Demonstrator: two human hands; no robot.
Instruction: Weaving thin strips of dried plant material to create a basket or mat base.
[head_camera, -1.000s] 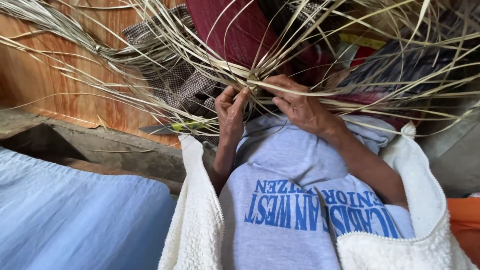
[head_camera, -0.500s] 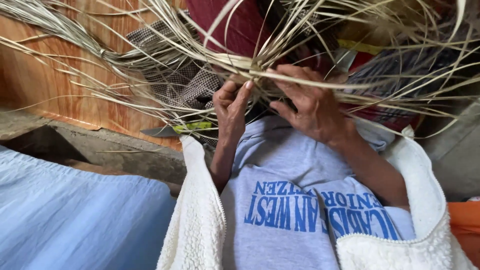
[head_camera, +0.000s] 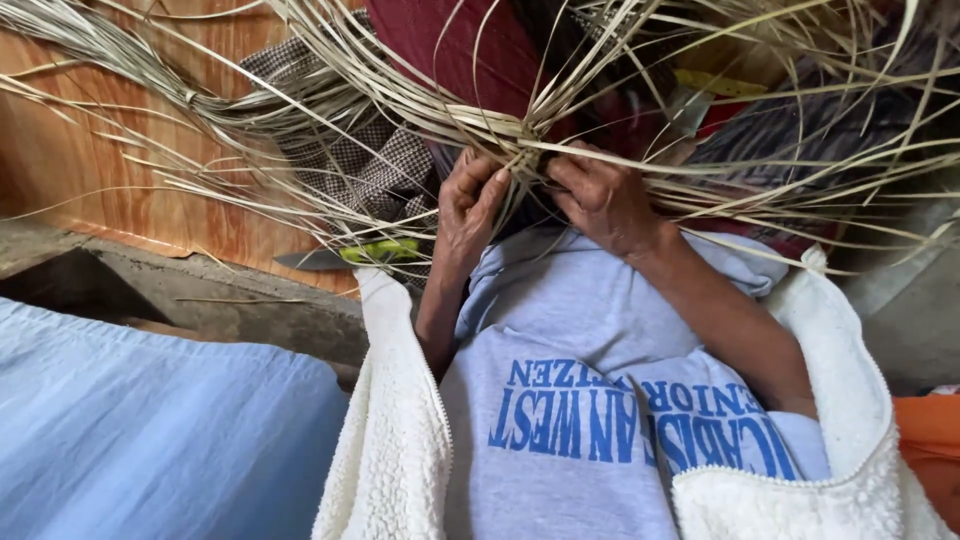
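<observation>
Left hand (head_camera: 468, 205) and right hand (head_camera: 598, 195) both seem to pinch pale straw strips (head_camera: 520, 135) where they cross

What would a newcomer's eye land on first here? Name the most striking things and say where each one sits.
First, the spray of pale dried leaf strips fanning across the whole top, gathered to a woven knot at upper centre. Right below it, the left hand and right hand pinch strips at that knot. Below them lies a grey shirt with blue lettering and a white fleece jacket; a knife with a yellow-green handle lies on the ledge to the left.
</observation>
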